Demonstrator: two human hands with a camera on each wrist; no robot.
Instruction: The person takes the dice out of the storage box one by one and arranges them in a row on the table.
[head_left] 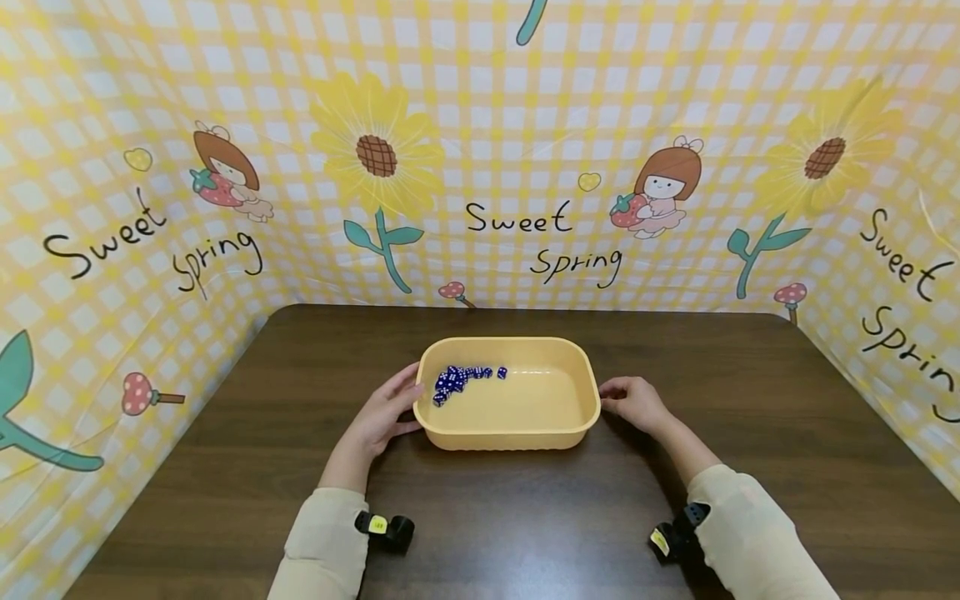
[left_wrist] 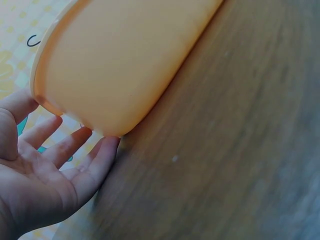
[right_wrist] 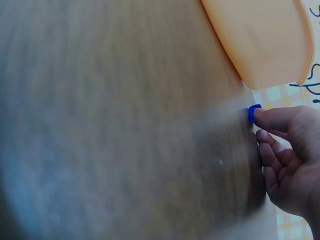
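A yellow plastic basin (head_left: 510, 417) stands on the table, with several dark blue dice (head_left: 452, 380) bunched toward its left end. One die (head_left: 502, 372) lies a little apart from that row. My left hand (head_left: 382, 414) holds the basin's left end, its fingertips on the outer wall and at the rim. Just outside the right end, my right hand (head_left: 633, 402) is low by the tabletop. The right wrist view shows a blue die (right_wrist: 254, 113) pinched at its fingertips, mostly covered by the thumb. The other fingers of that hand are curled.
The brown wooden table (head_left: 510, 508) reaches round the basin on every side. A yellow checked cloth (head_left: 510, 100) with printed flowers hangs behind and at both sides. Small black wrist cameras are strapped to the left sleeve (head_left: 326, 533) and the right sleeve (head_left: 750, 525).
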